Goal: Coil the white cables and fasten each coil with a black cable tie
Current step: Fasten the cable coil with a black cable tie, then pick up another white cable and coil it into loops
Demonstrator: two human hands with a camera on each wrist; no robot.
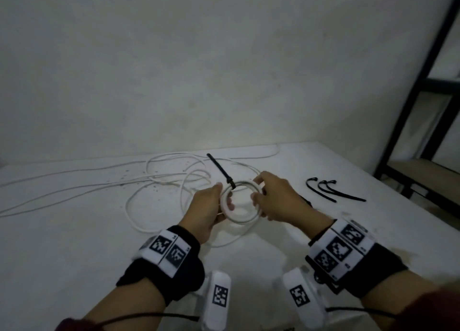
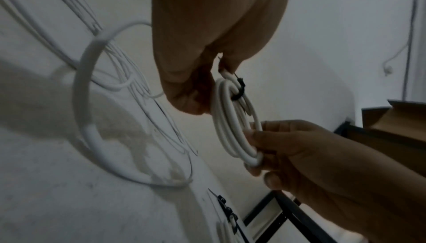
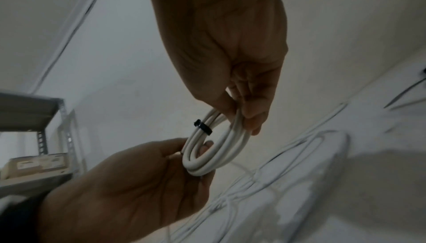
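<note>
Left hand (image 1: 207, 206) and right hand (image 1: 275, 198) both clamped on the white coil (image 1: 242, 217), black tie (image 1: 221, 170) at twelve o'clock. Could spring apart if tie isn't cinched tight.

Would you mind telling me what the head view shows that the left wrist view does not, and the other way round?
Only the head view shows the long free tail of the black cable tie sticking up from the coil, both wrist bands, and the wall behind the table.

Only the left wrist view shows a brown cardboard box on the dark shelf.

Both show the left hand and the right hand gripping opposite sides of the white coil, the loose white cables on the table, and the spare black ties.
</note>
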